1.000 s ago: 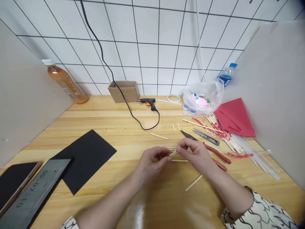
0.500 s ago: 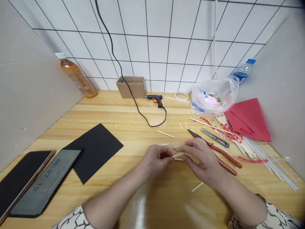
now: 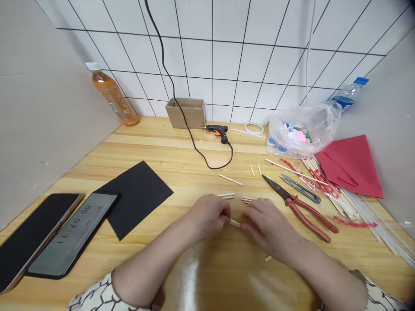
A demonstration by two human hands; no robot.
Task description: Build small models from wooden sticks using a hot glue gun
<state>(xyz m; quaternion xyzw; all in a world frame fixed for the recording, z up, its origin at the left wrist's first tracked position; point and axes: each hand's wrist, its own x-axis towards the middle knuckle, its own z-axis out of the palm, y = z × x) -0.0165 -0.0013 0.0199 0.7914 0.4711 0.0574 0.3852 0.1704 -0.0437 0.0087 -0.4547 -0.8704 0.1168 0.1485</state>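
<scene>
1. The left hand (image 3: 207,216) was loosely curled, its fingertips reaching a short wooden stick (image 3: 235,223); a grip could not be confirmed.
2. The right hand (image 3: 267,222) was half open, just right of the stick, with nothing seen held.
3. Loose sticks (image 3: 248,199) were laid just beyond the hands.

Pine tabletop (image 3: 155,147) — a short wooden stick (image 3: 235,223) lies between the left hand (image 3: 207,217) and right hand (image 3: 267,222). Right of the right hand: red-handled pliers (image 3: 311,212), thread snips (image 3: 300,188), a spread of sticks (image 3: 324,185), red paper (image 3: 352,170). Left of the left hand: black card (image 3: 138,194), two phones (image 3: 73,233) — one showing a timer. Behind both: hot glue gun (image 3: 215,128), cardboard box (image 3: 184,113), plastic bag (image 3: 301,134).
</scene>
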